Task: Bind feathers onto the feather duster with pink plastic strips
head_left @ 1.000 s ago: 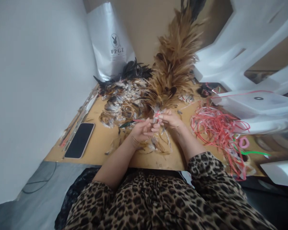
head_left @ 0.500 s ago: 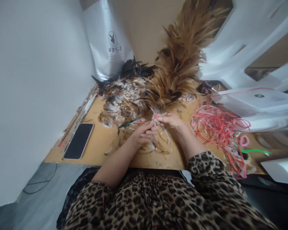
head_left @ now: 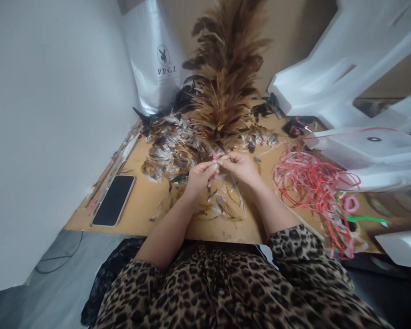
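Note:
A long bundle of brown feathers [head_left: 222, 91] rises from my fingers toward the back of the table. Its near end, bound with a bit of pink-red tie, sits between my two hands. My left hand [head_left: 201, 176] pinches that end, thumb against fingers. On the other side, my right hand [head_left: 240, 167] is closed at the same spot, its thumb and index finger pressed together. The fingers hide most of the bound end. Loose feathers [head_left: 222, 205] lie on the table just below my hands, and a heap of feathers [head_left: 167, 151] spreads to the left.
A phone [head_left: 114, 200] lies at the left on the wooden table [head_left: 233, 234]. Tangled red strips [head_left: 308, 178] fill the right side, beside a white plastic stool [head_left: 359, 146]. A silver bag [head_left: 154, 73] stands at the back left against the wall.
The feather bundle has swung left and now stands more upright, uncovering dark feathers behind it at right. My left hand has turned and risen slightly toward the bound end.

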Tool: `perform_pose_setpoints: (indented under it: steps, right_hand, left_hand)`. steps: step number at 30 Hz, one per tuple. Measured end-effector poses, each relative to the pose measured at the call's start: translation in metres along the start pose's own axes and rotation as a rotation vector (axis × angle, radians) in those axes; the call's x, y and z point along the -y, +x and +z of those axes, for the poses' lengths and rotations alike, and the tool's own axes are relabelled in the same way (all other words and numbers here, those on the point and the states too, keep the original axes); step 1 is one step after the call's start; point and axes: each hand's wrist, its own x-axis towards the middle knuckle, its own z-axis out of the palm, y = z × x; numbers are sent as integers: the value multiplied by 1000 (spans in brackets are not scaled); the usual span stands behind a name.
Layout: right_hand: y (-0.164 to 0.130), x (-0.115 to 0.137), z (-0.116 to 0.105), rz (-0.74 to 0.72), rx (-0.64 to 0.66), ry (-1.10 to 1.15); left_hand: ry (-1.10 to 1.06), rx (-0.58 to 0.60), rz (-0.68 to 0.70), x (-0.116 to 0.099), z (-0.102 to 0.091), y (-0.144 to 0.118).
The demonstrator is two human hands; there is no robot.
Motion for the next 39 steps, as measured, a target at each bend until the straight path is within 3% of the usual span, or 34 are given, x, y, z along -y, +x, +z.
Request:
perform_pose_setpoints:
  steps: [6, 11, 16, 18, 23, 27, 30, 35, 39]
  right_hand:
    - [-5, -3, 9, -79, -107, -282]
    - [-3, -8, 20, -6, -253, -329]
    - [-2, -13, 28, -36, -341, -387]
    - [-2, -11, 27, -26, -316, -337]
    - [-4, -7, 15, -3, -219, -138]
    - [-4, -6, 7, 21, -90, 35]
    - [-3, -4, 5, 39, -78, -29]
    - [-4, -6, 8, 3, -192, -304]
    - [-3, -14, 12, -35, -261, -483]
  left_hand:
    - [95, -169, 67, 7, 3, 2]
    - [92, -215, 126, 11, 6, 0]
    - [108, -230, 140, 16, 6, 2]
    - [91, -175, 119, 14, 4, 3]
    - [66, 151, -12, 0, -6, 4]
    - [137, 241, -46, -1, -11, 5]
    - [166, 163, -44, 3, -12, 7]
    - [156, -43, -43, 11, -8, 11]
    - [209, -119, 47, 17, -6, 10]
